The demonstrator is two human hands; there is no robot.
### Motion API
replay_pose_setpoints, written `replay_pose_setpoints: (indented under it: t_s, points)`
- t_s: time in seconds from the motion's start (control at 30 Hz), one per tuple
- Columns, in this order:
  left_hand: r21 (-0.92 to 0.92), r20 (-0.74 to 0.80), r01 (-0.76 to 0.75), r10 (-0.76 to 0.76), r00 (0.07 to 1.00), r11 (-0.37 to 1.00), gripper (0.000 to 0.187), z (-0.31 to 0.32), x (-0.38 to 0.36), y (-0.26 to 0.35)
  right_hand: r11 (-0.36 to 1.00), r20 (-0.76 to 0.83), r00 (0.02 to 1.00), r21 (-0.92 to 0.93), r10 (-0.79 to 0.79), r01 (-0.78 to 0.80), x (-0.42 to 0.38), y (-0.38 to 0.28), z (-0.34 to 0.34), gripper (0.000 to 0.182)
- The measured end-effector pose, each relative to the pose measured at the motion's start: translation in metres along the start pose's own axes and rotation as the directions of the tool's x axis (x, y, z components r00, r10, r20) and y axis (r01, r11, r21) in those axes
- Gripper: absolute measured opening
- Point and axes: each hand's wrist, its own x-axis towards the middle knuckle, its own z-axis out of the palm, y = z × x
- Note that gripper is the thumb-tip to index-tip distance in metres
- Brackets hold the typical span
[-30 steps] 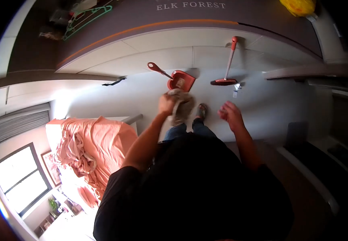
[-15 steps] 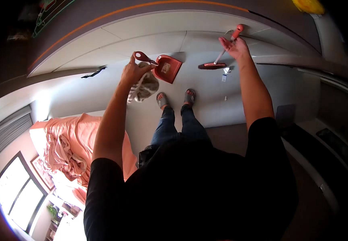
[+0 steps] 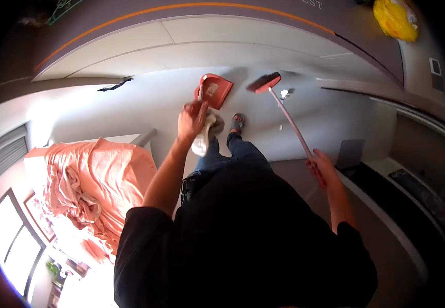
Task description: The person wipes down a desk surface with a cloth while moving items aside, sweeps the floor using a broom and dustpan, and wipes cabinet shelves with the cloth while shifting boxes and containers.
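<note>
My left hand is closed round the upright handle of a red dustpan. A whitish cloth hangs from the same hand, over my left foot. On the other side, my right hand grips the lower end of a long broom handle. That broom slants forward and away, its red head with dark bristles up near the base of the cabinet front. A small white scrap lies on the floor just beside the broom head.
Pale cabinet fronts run across ahead of me. To the left stands a bed with a salmon-coloured sheet. A dark strap lies by the cabinet base, and a small white bit is on the floor. A yellow bag sits at upper right.
My right hand, open beside the broom's top before, now grips its handle and has come down towards me, the head swinging upward. My left hand has moved down and right with dustpan handle and cloth.
</note>
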Motion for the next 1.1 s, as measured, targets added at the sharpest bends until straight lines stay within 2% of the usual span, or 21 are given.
replay_pose_setpoints:
  t_s: [0.07,0.13,0.17,0.23,0.27,0.3,0.33,0.4,0.43,0.47,0.53,0.57,0.67,0.7,0.73,0.8,0.87,0.93,0.97,1.03,1.1]
  points:
    - [-0.269,0.13,0.401,-0.38,0.916,0.876,0.028,-0.033,-0.04,0.031,0.974,-0.043,0.998,-0.222,-0.043,0.032,-0.032,-0.017,0.009,0.038]
    - [-0.6,0.124,0.508,-0.555,0.822,0.618,0.026,-0.06,-0.07,0.052,0.933,-0.137,0.99,-0.358,-0.027,-0.024,-0.039,0.01,0.009,0.044]
    - [-0.652,0.06,0.488,-0.602,0.796,0.58,0.028,-0.036,-0.099,0.014,0.88,-0.139,0.986,-0.474,-0.089,0.013,-0.02,-0.016,0.015,0.047]
    - [-0.585,-0.056,0.548,-0.704,0.708,0.598,0.031,-0.042,-0.14,0.026,0.772,0.012,0.984,-0.619,-0.175,0.145,-0.025,0.007,-0.002,0.054]
    - [-0.551,-0.075,0.604,-0.756,0.651,0.575,0.032,-0.044,-0.163,0.032,0.806,0.046,0.993,-0.581,-0.105,0.112,-0.061,-0.017,0.018,0.056]
    - [-0.526,-0.156,0.623,-0.786,0.598,0.579,0.031,-0.043,-0.169,0.04,0.793,0.071,0.987,-0.588,-0.143,0.157,-0.045,-0.032,0.004,0.057]
    - [-0.602,-0.116,0.657,-0.863,0.491,0.454,0.031,-0.051,-0.166,0.059,0.685,0.136,0.978,-0.699,-0.158,0.208,-0.028,-0.043,-0.007,0.055]
    - [-0.658,-0.177,0.641,-0.909,0.378,0.395,0.031,-0.044,-0.175,0.07,0.445,0.298,0.942,-0.83,-0.153,0.335,0.027,-0.068,-0.026,0.051]
    - [-0.535,-0.3,0.687,-0.871,0.39,0.492,0.032,-0.037,-0.189,0.072,0.337,0.39,0.91,-0.846,-0.14,0.414,0.06,-0.075,-0.038,0.049]
    - [-0.617,-0.3,0.671,-0.911,0.283,0.411,0.031,-0.029,-0.203,0.074,0.203,0.432,0.882,-0.861,-0.189,0.466,0.087,-0.078,-0.03,0.048]
    - [-0.593,-0.416,0.663,-0.879,0.232,0.456,0.031,-0.016,-0.239,0.102,-0.071,0.534,0.792,-0.839,-0.297,0.539,0.131,-0.077,-0.009,0.045]
    - [-0.637,-0.378,0.669,-0.911,0.162,0.383,0.03,-0.023,-0.247,0.117,-0.142,0.641,0.71,-0.763,-0.293,0.63,0.111,-0.088,0.03,0.045]
    - [-0.746,-0.428,0.551,-0.903,0.034,0.374,0.031,-0.009,-0.298,0.126,-0.258,0.76,0.574,-0.646,-0.306,0.718,0.151,-0.077,0.098,0.049]
    - [-0.754,-0.437,0.532,-0.899,0.033,0.386,0.031,-0.006,-0.315,0.128,-0.306,0.799,0.514,-0.596,-0.311,0.742,0.164,-0.077,0.127,0.05]
    - [-0.695,-0.485,0.598,-0.874,0.02,0.399,0.031,-0.014,-0.319,0.137,-0.334,0.832,0.473,-0.551,-0.289,0.765,0.159,-0.082,0.165,0.052]
    - [-0.739,-0.452,0.588,-0.889,-0.072,0.328,0.032,-0.019,-0.337,0.145,-0.393,0.884,0.391,-0.464,-0.256,0.794,0.162,-0.081,0.252,0.058]
    - [-0.763,-0.438,0.572,-0.892,-0.115,0.301,0.031,-0.018,-0.355,0.141,-0.407,0.91,0.318,-0.406,-0.268,0.819,0.182,-0.073,0.344,0.06]
    - [-0.821,-0.395,0.505,-0.904,-0.165,0.266,0.031,-0.027,-0.356,0.146,-0.386,0.929,0.177,-0.302,-0.326,0.872,0.212,-0.063,0.432,0.052]
    - [-0.842,-0.371,0.476,-0.913,-0.169,0.254,0.031,-0.016,-0.378,0.136,-0.389,0.893,0.359,-0.443,-0.271,0.808,0.212,-0.066,0.476,0.053]
    - [-0.868,-0.351,0.438,-0.913,-0.21,0.233,0.032,-0.011,-0.393,0.136,-0.429,0.861,0.412,-0.506,-0.297,0.748,0.221,-0.065,0.534,0.055]
    - [-0.886,-0.335,0.418,-0.903,-0.27,0.203,0.035,0.0,-0.421,0.134,-0.425,0.827,0.492,-0.562,-0.273,0.71,0.245,-0.066,0.543,0.056]
